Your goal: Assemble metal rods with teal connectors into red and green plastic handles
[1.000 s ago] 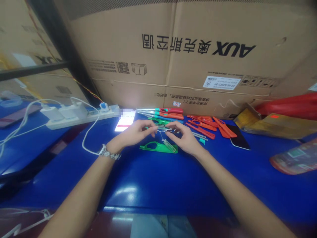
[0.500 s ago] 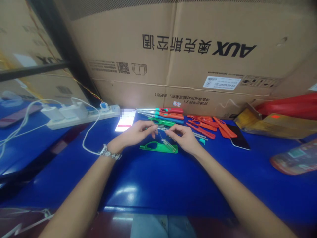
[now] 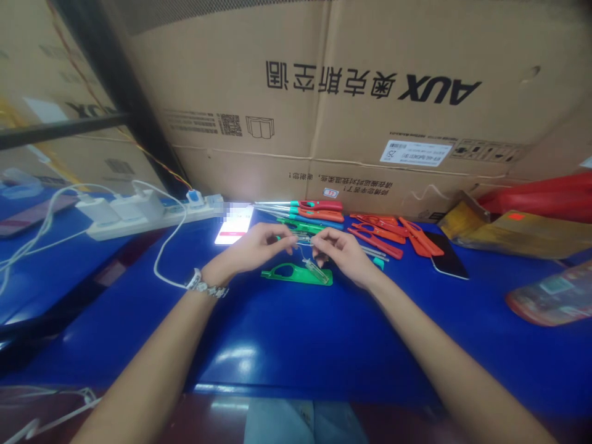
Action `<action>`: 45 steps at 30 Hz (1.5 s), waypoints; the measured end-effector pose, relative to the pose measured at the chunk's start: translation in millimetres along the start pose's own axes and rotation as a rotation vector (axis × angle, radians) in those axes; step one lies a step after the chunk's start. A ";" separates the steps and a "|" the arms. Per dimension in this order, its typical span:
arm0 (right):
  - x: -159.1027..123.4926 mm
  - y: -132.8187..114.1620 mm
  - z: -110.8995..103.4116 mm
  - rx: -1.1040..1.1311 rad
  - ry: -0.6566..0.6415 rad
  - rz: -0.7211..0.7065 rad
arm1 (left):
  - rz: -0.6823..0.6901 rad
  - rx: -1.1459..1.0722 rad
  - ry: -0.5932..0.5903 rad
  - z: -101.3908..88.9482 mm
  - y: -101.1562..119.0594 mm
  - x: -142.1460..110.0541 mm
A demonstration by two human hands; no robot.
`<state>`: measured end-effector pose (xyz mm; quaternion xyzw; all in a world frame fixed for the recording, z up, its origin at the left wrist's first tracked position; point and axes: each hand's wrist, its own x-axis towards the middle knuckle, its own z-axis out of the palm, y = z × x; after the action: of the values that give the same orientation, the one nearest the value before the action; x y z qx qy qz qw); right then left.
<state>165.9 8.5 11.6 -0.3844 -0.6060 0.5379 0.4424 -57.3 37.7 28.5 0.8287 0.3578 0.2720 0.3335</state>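
Both hands are raised close together over the blue table. My left hand (image 3: 266,245) pinches a thin pale strand (image 3: 304,245), a tube or a wire, between thumb and forefinger. From the other side my right hand (image 3: 341,251) pinches the strand's right end; the tips hide its exact hold. Below the fingers a clear fuel tank (image 3: 317,271) hangs or rests at a slant over a green lighter shell half (image 3: 296,275), joined to a thin line running up toward my left fingertips. Just beyond the hands is another green lighter piece (image 3: 319,229), partly covered.
Finished-looking lighters (image 3: 319,206) with metal barrels lie behind. Orange lighter shells (image 3: 379,236), a teal cap (image 3: 378,263) and a dark phone (image 3: 448,262) are to the right. A lit phone (image 3: 235,225) and power strip (image 3: 129,225) stand left, before a large carton (image 3: 300,135).
My right hand has shifted slightly, its fingers curling further in around the strand. My left hand has barely moved, and the tank and green shell stay where they were.
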 end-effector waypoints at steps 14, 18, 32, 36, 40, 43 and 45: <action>0.3 5.5 3.2 -0.208 0.128 -0.121 | -0.038 -0.017 -0.019 5.2 5.4 0.1; -0.6 4.8 5.0 -0.264 0.114 -0.169 | -0.056 -0.002 -0.010 4.2 4.1 -0.3; 1.4 7.4 5.7 -0.148 0.087 -0.012 | 0.000 0.080 0.006 4.4 5.4 -1.4; -0.7 6.6 -1.1 -0.189 0.081 -0.060 | -0.015 0.061 0.039 0.0 0.0 -2.2; -7.3 2.2 -4.6 -0.551 0.090 -0.145 | -0.017 0.056 0.066 -1.3 0.1 -2.5; -13.3 -1.0 -2.7 -0.872 0.037 -0.143 | -0.001 0.049 0.087 -1.5 1.6 -2.0; -15.5 -1.4 -1.6 -0.996 -0.012 -0.139 | 0.007 0.048 0.099 -1.8 1.9 -1.6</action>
<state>172.3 -5.8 11.2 -0.5046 -0.8157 0.1550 0.2366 -58.8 36.1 30.7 0.8232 0.3777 0.3049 0.2944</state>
